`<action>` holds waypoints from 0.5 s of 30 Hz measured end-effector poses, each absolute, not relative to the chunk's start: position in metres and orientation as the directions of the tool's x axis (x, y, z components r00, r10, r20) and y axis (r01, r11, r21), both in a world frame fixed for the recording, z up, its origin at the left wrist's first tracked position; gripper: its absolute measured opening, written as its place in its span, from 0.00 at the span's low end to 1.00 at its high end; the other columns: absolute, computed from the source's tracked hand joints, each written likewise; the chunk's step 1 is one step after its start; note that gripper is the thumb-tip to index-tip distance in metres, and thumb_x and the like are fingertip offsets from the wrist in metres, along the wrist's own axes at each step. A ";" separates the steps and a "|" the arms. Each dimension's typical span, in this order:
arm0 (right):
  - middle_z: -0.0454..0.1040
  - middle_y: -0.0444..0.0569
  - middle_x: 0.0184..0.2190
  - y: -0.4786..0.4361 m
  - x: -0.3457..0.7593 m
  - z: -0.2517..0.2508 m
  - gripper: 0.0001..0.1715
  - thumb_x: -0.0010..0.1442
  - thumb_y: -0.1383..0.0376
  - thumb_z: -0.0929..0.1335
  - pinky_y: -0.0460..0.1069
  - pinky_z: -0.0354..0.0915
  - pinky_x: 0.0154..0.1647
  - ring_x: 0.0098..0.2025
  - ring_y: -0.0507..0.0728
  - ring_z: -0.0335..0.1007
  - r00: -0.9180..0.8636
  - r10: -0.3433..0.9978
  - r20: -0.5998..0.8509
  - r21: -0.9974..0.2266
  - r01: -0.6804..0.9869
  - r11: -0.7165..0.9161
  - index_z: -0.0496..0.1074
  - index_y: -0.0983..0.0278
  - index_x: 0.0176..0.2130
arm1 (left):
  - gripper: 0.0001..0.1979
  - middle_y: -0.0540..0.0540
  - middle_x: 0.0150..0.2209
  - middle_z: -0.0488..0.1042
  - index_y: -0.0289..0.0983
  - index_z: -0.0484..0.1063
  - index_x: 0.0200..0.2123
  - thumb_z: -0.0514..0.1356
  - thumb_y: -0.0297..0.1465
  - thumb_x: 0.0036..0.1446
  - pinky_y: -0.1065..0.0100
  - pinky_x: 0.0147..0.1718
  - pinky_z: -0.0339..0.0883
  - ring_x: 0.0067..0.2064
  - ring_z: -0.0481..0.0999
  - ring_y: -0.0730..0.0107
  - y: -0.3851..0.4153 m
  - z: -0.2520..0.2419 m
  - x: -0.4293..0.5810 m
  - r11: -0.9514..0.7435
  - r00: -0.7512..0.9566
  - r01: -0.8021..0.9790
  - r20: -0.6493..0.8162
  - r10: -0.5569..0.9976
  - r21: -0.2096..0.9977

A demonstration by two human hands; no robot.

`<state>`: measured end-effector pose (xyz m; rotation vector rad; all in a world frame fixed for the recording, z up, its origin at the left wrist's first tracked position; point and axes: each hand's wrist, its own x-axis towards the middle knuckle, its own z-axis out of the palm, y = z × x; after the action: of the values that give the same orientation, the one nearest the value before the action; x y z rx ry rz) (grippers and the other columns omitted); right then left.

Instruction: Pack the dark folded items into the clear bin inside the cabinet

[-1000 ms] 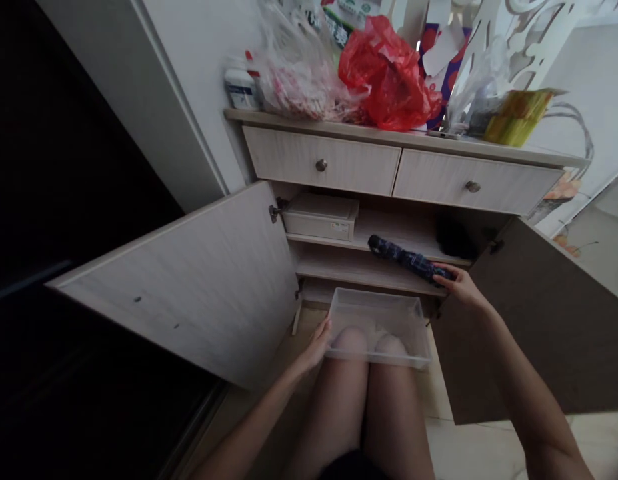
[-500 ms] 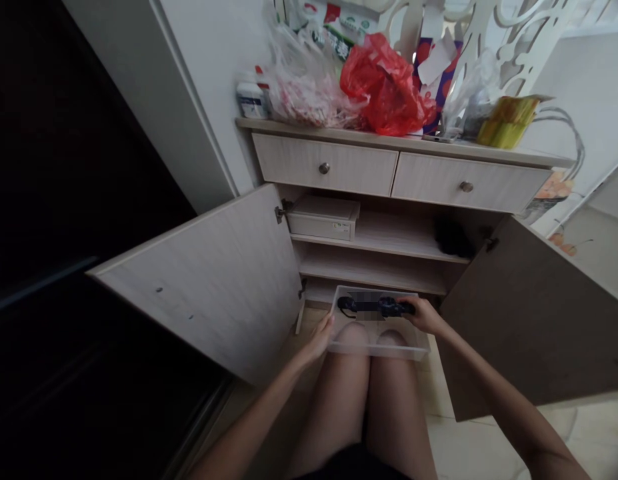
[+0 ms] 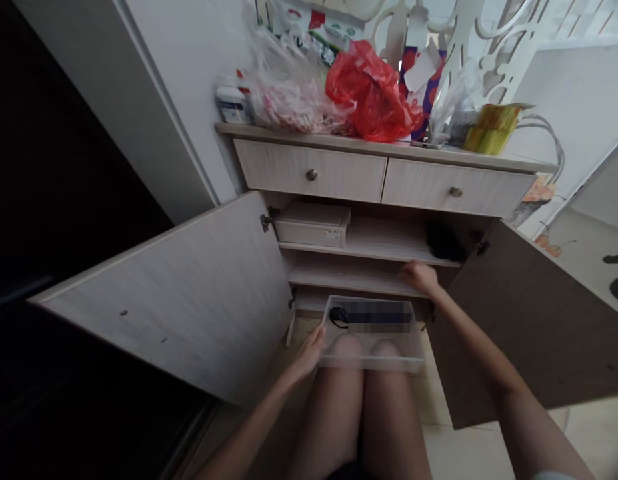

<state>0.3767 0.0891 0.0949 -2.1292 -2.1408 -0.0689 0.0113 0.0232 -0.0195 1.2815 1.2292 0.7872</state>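
A clear plastic bin rests across my knees, in front of the open cabinet. My left hand grips its left wall. Inside the bin, along the far side, lies a long dark object with a strap loop at its left end; it looks like a folded umbrella, but much of it is pixelated. My right hand is raised beyond the bin's far right corner, in front of the middle shelf. Its fingers are curled in, and nothing shows in them.
Two cabinet doors, left and right, stand open on either side. A white lidded box and a black item are on the upper shelf. The top holds a red plastic bag, a clear bag and a yellow package.
My right hand has let go of the dark object, leaving it in the bin, and has moved up toward the shelves. My left hand stays on the bin. The view has shifted slightly.
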 end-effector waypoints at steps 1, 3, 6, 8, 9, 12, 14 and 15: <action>0.75 0.56 0.52 0.103 0.393 0.103 0.20 0.69 0.58 0.63 0.49 0.66 0.46 0.53 0.60 0.71 0.130 0.970 0.204 -0.040 0.991 -0.124 0.75 0.60 0.55 | 0.43 0.39 0.67 0.63 0.37 0.67 0.64 0.56 0.61 0.54 0.53 0.57 0.69 0.65 0.66 0.46 0.022 -0.017 0.012 0.186 0.225 0.194 -0.228 0.947 0.963; 0.70 0.63 0.57 0.130 0.423 0.114 0.23 0.69 0.61 0.62 0.53 0.64 0.51 0.58 0.64 0.66 0.338 0.901 0.274 -0.019 0.938 -0.346 0.72 0.67 0.58 | 0.43 0.40 0.67 0.63 0.38 0.68 0.63 0.57 0.61 0.54 0.54 0.57 0.69 0.65 0.67 0.46 0.021 -0.012 0.012 0.194 0.215 0.195 -0.235 0.948 0.961; 0.66 0.70 0.58 0.159 0.452 0.112 0.27 0.69 0.61 0.62 0.56 0.63 0.54 0.60 0.68 0.63 0.531 0.825 0.194 -0.077 0.847 -0.527 0.67 0.74 0.60 | 0.42 0.38 0.67 0.63 0.38 0.69 0.63 0.58 0.60 0.54 0.53 0.58 0.67 0.64 0.68 0.44 0.020 -0.010 0.011 0.209 0.198 0.195 -0.247 0.949 0.958; 0.66 0.71 0.57 0.170 0.459 0.103 0.30 0.70 0.57 0.61 0.57 0.64 0.53 0.59 0.69 0.64 0.591 0.794 0.143 -0.130 0.807 -0.577 0.66 0.75 0.61 | 0.42 0.38 0.66 0.65 0.38 0.70 0.62 0.59 0.60 0.53 0.52 0.60 0.64 0.64 0.67 0.43 0.021 -0.011 0.010 0.210 0.189 0.190 -0.246 0.951 0.959; 0.66 0.71 0.57 0.172 0.458 0.097 0.30 0.70 0.56 0.61 0.58 0.64 0.53 0.59 0.70 0.65 0.600 0.786 0.145 -0.143 0.799 -0.584 0.67 0.75 0.60 | 0.42 0.38 0.65 0.66 0.38 0.69 0.62 0.58 0.60 0.53 0.51 0.61 0.64 0.65 0.66 0.43 0.021 -0.012 0.010 0.204 0.190 0.188 -0.240 0.952 0.961; 0.66 0.70 0.57 0.173 0.452 0.079 0.23 0.69 0.65 0.60 0.57 0.65 0.52 0.57 0.69 0.66 0.590 0.767 0.253 -0.153 0.807 -0.570 0.69 0.72 0.58 | 0.46 0.37 0.66 0.65 0.37 0.67 0.64 0.56 0.63 0.52 0.52 0.61 0.63 0.67 0.62 0.43 0.023 -0.016 0.007 0.184 0.216 0.195 -0.225 0.950 0.963; 0.66 0.69 0.57 0.171 0.448 0.071 0.22 0.67 0.71 0.58 0.56 0.66 0.50 0.57 0.68 0.67 0.584 0.749 0.312 -0.158 0.809 -0.566 0.70 0.70 0.57 | 0.47 0.36 0.67 0.63 0.36 0.65 0.65 0.55 0.63 0.52 0.53 0.61 0.63 0.67 0.62 0.44 0.023 -0.017 0.006 0.186 0.230 0.213 -0.234 0.945 0.959; 0.66 0.70 0.57 0.170 0.447 0.069 0.23 0.67 0.73 0.57 0.56 0.67 0.49 0.56 0.67 0.67 0.591 0.739 0.323 -0.169 0.805 -0.569 0.70 0.70 0.57 | 0.47 0.37 0.67 0.63 0.37 0.65 0.66 0.54 0.63 0.53 0.53 0.61 0.63 0.67 0.63 0.44 0.024 -0.017 0.005 0.191 0.232 0.219 -0.241 0.942 0.957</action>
<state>0.4472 0.1703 0.0686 -2.5251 -1.2614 -0.3119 0.0054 0.0237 -0.0172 1.2914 1.2468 0.7588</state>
